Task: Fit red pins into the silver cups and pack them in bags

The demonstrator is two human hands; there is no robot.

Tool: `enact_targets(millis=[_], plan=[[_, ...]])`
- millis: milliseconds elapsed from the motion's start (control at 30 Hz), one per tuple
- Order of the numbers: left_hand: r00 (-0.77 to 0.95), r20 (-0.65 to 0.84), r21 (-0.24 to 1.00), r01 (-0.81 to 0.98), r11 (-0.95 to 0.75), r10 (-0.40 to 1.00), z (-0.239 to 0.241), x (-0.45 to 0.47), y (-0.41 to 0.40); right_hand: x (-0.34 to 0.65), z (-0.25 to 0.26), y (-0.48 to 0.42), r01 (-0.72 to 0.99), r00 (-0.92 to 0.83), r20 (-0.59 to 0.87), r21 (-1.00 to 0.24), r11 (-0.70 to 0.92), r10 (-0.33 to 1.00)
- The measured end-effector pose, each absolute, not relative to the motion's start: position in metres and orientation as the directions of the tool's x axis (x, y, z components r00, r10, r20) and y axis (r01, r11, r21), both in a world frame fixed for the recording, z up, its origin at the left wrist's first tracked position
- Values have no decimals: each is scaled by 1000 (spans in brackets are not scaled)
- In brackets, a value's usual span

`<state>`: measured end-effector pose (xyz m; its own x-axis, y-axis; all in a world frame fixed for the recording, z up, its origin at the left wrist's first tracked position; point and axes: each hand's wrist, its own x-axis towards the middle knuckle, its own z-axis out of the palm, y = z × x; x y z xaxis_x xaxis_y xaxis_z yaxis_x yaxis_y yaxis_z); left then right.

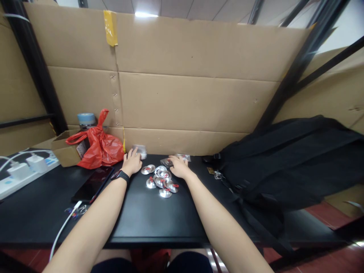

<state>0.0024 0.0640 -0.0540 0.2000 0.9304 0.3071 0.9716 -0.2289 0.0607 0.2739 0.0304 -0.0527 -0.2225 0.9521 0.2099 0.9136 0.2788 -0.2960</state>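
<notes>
Cluster of small shiny metal discs [160, 179], some with red tabs, lies near back edge of black bench [148, 216], mid-width, between both hands. Right hand [178, 167] rests palm-down at cluster's back right, over clear packet [182, 157]; whether fingers grip anything cannot be told. Left hand [132, 162], watch on wrist, fingers spread, touches small clear bag [140, 150] by cardboard wall. Red plastic bag [98, 146] knotted shut, contents hidden. Phone [93, 184] toward left edge; black backpack [284, 163] at right.
</notes>
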Motion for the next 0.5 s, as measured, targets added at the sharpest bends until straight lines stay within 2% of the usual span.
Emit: enact_targets(millis=[133, 367, 500], plan=[[200, 315, 46, 973, -225, 928, -53, 4, 62, 271, -54, 29, 869, -307, 204, -339, 361, 930], [192, 331, 40, 975, -217, 924, -52, 4, 59, 265, -50, 28, 925, -217, 196, -271, 266, 956], [179, 345, 38, 978, -204, 921, -52, 4, 58, 266, -49, 28, 948, -140, 248, -247, 202, 959]])
